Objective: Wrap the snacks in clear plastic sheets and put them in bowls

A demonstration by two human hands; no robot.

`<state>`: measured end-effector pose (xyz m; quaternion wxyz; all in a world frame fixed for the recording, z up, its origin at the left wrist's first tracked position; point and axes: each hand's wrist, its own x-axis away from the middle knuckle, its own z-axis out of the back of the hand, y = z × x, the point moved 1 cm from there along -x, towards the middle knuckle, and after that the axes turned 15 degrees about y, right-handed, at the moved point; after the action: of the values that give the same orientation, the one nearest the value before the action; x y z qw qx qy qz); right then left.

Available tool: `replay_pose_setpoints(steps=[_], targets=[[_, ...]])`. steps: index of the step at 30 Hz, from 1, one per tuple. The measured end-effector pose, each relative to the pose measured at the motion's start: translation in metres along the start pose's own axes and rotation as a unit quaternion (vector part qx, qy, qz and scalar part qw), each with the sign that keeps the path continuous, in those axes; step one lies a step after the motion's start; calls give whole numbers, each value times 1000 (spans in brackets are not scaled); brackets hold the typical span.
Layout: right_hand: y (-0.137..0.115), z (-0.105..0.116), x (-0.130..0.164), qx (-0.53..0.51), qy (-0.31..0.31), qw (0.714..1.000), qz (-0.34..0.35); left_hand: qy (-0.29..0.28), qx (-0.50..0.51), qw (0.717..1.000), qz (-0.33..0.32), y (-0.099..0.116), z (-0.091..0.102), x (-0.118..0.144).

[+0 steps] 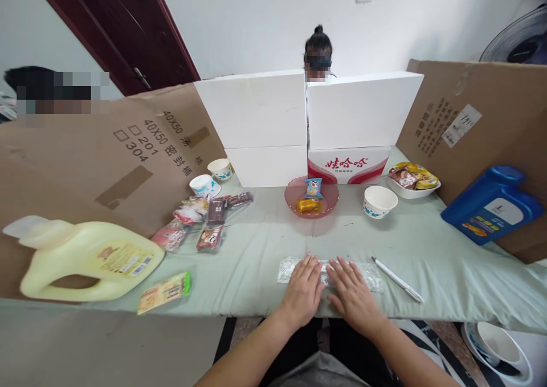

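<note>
Both my hands lie flat, palms down, on a strip of clear crinkled plastic film [371, 274] near the table's front edge. My left hand [304, 290] presses on its left half with the fingers extended. Just beside it, my right hand [352, 296] rests on the right half, fingers spread. A white pen [397, 280] lies on the cloth to the right of the film. Beyond my hands stands a pinkish glass bowl [290, 202] holding a blue snack packet [313, 187] and a gold-wrapped snack [308, 206].
A paper bowl [379, 202], a white dish [414, 193] of snacks and a blue bottle [491, 207] stand right. Left are a yellow jug [92, 256], a green-edged packet [164, 293], several wrapped snacks [216, 211] and paper cups [205, 186]. White boxes [256, 113] block the back; people sit beyond.
</note>
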<state>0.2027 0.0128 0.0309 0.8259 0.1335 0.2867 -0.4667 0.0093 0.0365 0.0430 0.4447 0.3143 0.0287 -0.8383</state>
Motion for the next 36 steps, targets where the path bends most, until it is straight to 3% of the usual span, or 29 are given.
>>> replay_pose_setpoints(steps=[2, 5, 8, 11, 16, 20, 25, 29, 33, 36], targets=[[-2, -12, 6, -12, -36, 999, 13, -58, -7, 998, -21, -2, -11, 7], [10, -20, 22, 19, -51, 998, -34, -105, -48, 993, -3, -28, -14, 18], [24, -10, 42, 61, -27, 996, -67, -116, -87, 989, 21, -61, -4, 25], [28, 8, 63, 82, -4, 994, -68, -105, -114, 987, 35, -76, 6, 28], [24, 33, 95, 73, -9, 996, -39, -45, -118, 988, 88, -52, 11, 18], [29, 50, 102, 30, -14, 999, -29, -35, -59, 995, 73, -30, 5, 1], [27, 79, 76, -42, -21, 999, 8, -17, -16, 999, 38, -21, -2, -16], [14, 104, 37, -181, -96, 979, 12, -31, 94, 995, -27, 0, -1, -8], [8, 103, -6, -324, -150, 927, -111, -88, 213, 969, -89, 21, -1, 14], [10, 73, -37, -369, -167, 893, -198, -77, 234, 967, -63, 23, -2, 28]])
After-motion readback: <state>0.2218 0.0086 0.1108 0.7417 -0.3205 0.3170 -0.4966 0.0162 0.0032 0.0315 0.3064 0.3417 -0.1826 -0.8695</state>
